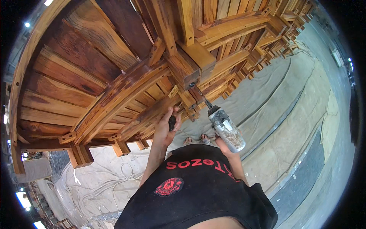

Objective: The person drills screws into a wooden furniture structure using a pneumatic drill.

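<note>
Black shirt (198, 191), right hand (225, 147) gripping drill (225, 129), wooden frame (126, 87)

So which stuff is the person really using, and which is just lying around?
In use:
- power drill in the right hand
- small dark tool in the left hand
- upturned wooden table being drilled

Just lying about:
- white cable on the floor sheet
- stacked wooden furniture behind
</note>
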The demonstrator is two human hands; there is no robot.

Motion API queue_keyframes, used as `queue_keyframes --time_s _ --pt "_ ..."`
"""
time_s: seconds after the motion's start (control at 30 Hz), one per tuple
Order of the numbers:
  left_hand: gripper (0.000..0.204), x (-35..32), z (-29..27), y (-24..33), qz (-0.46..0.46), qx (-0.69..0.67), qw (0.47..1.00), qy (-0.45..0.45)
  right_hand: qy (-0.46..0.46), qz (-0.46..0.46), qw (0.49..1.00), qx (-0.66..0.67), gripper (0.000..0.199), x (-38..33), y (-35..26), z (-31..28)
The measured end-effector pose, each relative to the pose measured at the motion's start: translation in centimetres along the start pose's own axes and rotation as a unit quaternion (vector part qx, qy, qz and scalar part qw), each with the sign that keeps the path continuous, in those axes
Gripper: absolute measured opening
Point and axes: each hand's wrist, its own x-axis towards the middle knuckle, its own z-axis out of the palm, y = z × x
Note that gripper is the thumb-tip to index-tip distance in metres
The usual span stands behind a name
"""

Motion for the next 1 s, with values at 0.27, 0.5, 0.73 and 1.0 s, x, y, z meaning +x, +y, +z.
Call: queue_keyframes --time_s 0.27,0.5,0.73,1.0 --pt "0.035 0.9 3.0 -0.5 0.005 0.029 0.999 -0.014 -0.059 0.014 0.997 0.043 0.039 -1.3 -0.3 -0.5" --pt "0.04 0.4 5.2 0.2 0.008 0.025 0.999 0.025 -0.051 0.046 0.992 0.103 0.031 -0.4 -1.3 0.4" --pt "0.044 -0.5 7.8 2.5 0.038 0.084 0.996 -0.002 -0.089 0.039 0.985 0.145 0.035 0.1 -1.3 -0.8" --pt "0.043 -1.0 9.7 2.8 0.037 0.133 0.99 -0.006 -0.016 0.003 0.99 0.141 0.031 0.4 -1.2 -0.8"
